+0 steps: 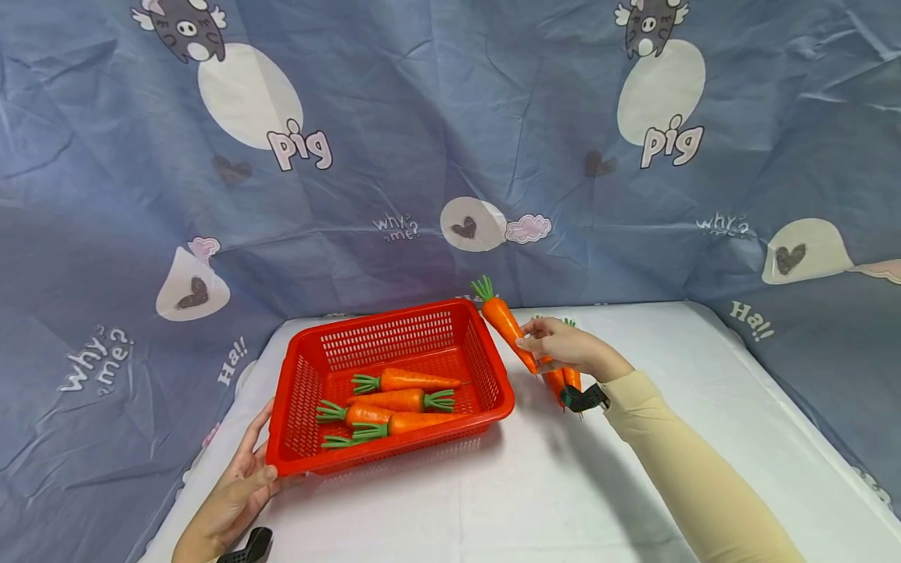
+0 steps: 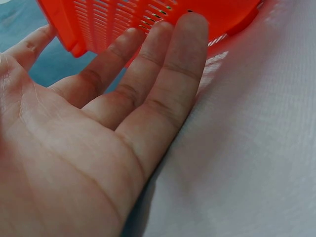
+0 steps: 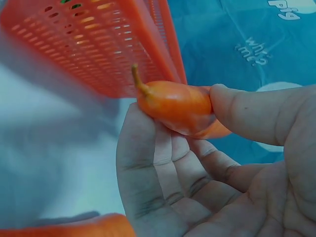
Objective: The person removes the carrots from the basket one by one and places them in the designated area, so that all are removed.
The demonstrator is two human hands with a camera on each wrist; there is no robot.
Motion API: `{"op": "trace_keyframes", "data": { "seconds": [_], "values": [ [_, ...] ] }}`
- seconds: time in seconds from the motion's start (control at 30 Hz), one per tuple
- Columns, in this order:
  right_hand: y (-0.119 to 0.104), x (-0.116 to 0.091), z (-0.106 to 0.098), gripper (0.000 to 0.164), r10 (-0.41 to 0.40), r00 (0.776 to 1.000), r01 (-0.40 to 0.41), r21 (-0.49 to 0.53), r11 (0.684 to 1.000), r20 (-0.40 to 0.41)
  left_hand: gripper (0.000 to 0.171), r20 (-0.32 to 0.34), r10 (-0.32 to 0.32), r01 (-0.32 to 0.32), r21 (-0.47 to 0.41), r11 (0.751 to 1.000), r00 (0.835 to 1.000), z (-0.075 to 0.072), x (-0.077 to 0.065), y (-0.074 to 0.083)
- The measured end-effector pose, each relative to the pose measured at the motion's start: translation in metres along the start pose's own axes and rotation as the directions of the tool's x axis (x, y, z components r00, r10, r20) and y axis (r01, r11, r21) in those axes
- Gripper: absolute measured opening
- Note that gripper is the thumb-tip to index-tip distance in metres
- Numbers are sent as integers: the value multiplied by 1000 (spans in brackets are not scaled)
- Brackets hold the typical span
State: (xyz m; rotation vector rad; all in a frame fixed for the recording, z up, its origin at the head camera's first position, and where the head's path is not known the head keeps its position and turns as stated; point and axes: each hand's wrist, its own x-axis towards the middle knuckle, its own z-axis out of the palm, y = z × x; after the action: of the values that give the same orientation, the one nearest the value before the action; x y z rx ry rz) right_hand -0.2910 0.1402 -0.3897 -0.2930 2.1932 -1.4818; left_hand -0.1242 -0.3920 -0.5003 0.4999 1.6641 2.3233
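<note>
Fingers of right hand (image 1: 563, 346) pinch orange carrot (image 1: 505, 323), green-topped; left hand (image 1: 235, 489) flat.

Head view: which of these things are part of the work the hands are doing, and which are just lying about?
In the work:
- held carrot, pinched by the right hand
- red basket, left hand flat against its near corner
- three carrots in the basket
- carrots on the table under the right hand

Lying about:
- white table cover
- blue pig-print backdrop
</note>
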Motion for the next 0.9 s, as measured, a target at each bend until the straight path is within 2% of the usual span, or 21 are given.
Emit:
{"op": "trace_keyframes", "data": {
  "seconds": [0.37, 0.9],
  "values": [
    [17, -7, -13, 49, 29, 999, -27, 40, 999, -37, 90, 2, 6, -6, -17, 1000, 1000, 0, 0, -1],
    [45, -20, -33, 51, 46, 997, -43, 49, 998, -56, 92, -23, -10, 10, 12, 1000, 1000, 0, 0, 0]
  ]
}}
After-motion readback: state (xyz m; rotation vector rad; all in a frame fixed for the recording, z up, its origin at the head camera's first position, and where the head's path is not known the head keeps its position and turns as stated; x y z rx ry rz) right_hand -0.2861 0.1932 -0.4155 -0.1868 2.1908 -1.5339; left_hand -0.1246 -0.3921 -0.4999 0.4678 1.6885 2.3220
